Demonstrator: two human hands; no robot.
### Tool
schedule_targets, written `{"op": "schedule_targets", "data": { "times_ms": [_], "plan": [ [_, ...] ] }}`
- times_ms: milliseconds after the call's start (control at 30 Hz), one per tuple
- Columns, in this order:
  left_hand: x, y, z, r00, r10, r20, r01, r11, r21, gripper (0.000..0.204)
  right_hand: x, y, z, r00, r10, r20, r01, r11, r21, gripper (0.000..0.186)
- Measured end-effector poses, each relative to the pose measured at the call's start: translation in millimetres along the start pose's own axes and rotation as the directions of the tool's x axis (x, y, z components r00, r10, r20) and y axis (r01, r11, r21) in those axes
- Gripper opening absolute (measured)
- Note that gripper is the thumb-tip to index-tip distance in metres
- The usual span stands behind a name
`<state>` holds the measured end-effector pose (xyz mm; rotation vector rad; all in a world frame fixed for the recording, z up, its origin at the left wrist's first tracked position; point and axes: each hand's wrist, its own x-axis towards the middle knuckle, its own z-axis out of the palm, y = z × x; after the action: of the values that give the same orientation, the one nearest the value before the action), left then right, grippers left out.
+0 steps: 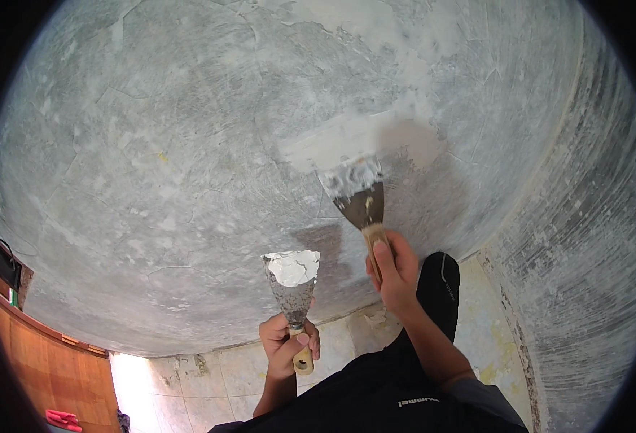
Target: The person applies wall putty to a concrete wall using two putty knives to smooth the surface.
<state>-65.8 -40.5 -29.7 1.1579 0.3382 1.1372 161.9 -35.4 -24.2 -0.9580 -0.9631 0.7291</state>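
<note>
My right hand [393,270] is closed round the wooden handle of a wide putty knife [362,206]. White putty coats the front of its blade, whose edge is at the wall, just below a fresh pale strip of putty [339,138]. Lower and to the left, my left hand [287,346] grips a narrower putty knife [291,294] by its light handle, blade upward. A thick lump of white putty [292,268] covers the end of that stained blade. Between the two blades there is a gap.
The grey, patchy wall [173,151] fills most of the view and meets a rougher side wall [585,289] at right. Below are pale floor tiles [238,368]. Brown wooden furniture [58,368] stands at lower left with a pink item [63,421] near it.
</note>
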Motion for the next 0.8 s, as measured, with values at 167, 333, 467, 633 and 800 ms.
{"op": "schedule_targets", "data": {
  "times_ms": [167,333,467,633,800],
  "plan": [
    [0.3,1.8,0.3,1.0,0.002,-0.002,-0.002,1.0,-0.004,0.052,-9.9,-17.8,6.1,0.999,-0.037,0.021,0.034,0.993,0.11,0.027],
    [-0.4,6.7,3.0,0.999,0.034,-0.008,-0.034,0.999,-0.005,0.052,-2.4,-70.9,19.7,0.986,-0.045,0.158,0.005,0.97,0.244,0.033],
    [-2.0,4.8,2.1,0.999,0.037,-0.033,-0.038,0.999,-0.015,0.053,5.1,-87.5,27.1,0.978,0.077,0.192,-0.123,0.963,0.24,0.037],
    [-2.2,0.7,2.7,0.997,0.074,-0.023,-0.074,0.997,0.019,0.052,5.3,-90.9,30.6,0.987,0.061,0.151,-0.08,0.989,0.125,0.042],
    [-0.9,-2.2,5.1,0.998,0.059,-0.013,-0.059,0.998,0.015,0.053,-3.3,-90.9,37.5,0.997,0.014,0.076,-0.018,0.998,0.063,0.05]
  ]
}}
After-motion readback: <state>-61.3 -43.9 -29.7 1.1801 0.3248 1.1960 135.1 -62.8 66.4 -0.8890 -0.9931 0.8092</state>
